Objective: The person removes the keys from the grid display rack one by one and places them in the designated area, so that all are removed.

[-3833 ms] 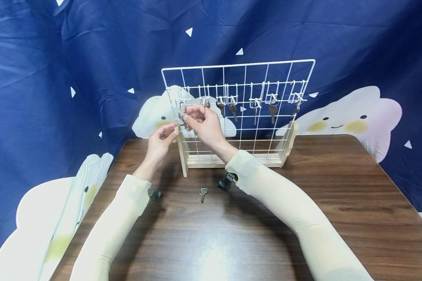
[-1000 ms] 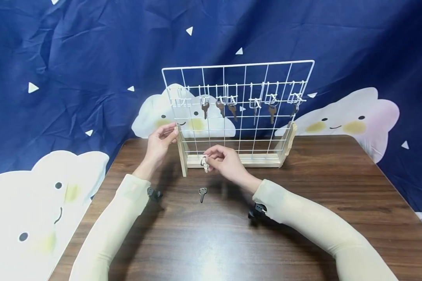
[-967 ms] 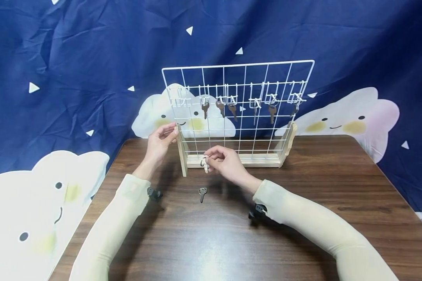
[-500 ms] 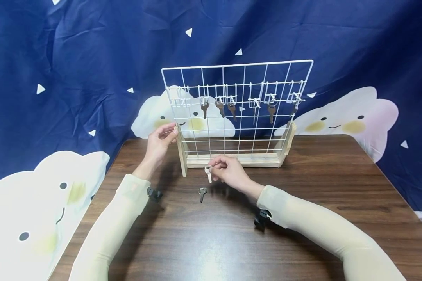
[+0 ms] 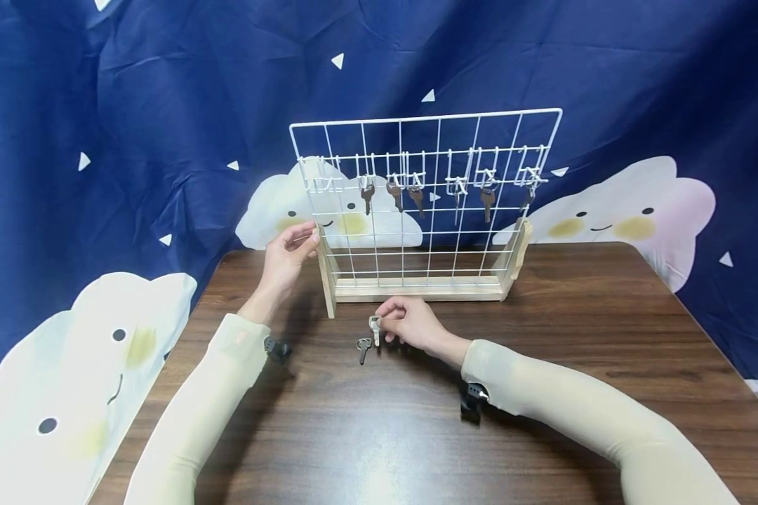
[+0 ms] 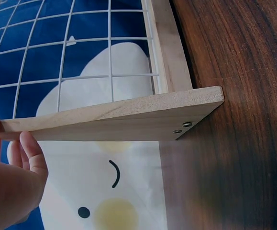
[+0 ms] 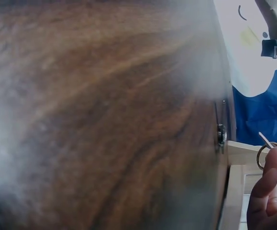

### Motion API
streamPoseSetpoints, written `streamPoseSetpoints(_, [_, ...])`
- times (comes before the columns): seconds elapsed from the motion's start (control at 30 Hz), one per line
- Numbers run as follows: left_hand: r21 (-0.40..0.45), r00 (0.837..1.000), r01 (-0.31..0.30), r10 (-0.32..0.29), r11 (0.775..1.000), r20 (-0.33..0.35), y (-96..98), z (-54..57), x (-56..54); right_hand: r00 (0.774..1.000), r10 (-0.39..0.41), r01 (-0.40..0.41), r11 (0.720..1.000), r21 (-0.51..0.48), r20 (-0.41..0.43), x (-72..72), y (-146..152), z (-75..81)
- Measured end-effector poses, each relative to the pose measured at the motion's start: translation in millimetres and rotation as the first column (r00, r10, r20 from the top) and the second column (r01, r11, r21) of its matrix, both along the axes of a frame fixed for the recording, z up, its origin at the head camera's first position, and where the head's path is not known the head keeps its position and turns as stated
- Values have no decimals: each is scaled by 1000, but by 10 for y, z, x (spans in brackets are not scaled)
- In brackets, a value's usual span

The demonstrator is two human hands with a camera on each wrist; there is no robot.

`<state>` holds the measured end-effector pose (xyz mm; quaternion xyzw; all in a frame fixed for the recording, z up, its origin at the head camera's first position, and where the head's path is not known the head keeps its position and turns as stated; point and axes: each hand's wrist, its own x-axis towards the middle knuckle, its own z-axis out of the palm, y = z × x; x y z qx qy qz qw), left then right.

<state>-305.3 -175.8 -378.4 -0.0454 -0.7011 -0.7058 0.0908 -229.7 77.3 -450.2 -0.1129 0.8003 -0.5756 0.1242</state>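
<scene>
My left hand (image 5: 286,256) pinches the top of the rack's left wooden side board (image 6: 105,112) between thumb and fingers. My right hand (image 5: 410,324) pinches a silver key (image 5: 375,331) by its ring, low over the table in front of the rack. In the right wrist view the ring (image 7: 261,156) shows at the fingertips. Another key (image 5: 363,349) with a ring lies on the table, just left of and nearer than the held one. The white wire grid rack (image 5: 420,242) stands behind, with several keys hanging from its hooks, one of them a brown key (image 5: 488,200).
The leftmost hook (image 5: 325,184) on the grid bears no key. A wooden base bar (image 5: 417,287) runs along the rack's foot. The brown wood-grain table (image 5: 543,337) reaches back to a blue curtain (image 5: 227,70) with cloud prints.
My right hand has taken the key from the grid's left hook area down toward the table, beside the loose key. My left hand has stayed on the side board.
</scene>
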Motion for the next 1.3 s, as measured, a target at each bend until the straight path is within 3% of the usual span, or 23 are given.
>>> streamPoseSetpoints(0.53, [-14,1000,-1,1,1000,-5,-8,-14,6,998,26,-30,997,74,64,19,-33,-213])
streamPoseSetpoints(0.8, [-14,1000,-2,2,1000,0,-6,2,9,1000,12,-11,984,178,-6,-9,-23,-249])
streamPoseSetpoints(1.07, [-13,1000,2,-2,1000,-3,-7,1,3,992,79,-40,940,339,-103,-17,2,-220])
streamPoseSetpoints(1.3, [-11,1000,1,-1,1000,-13,-10,-11,3,984,111,-44,912,407,-142,-24,3,-209])
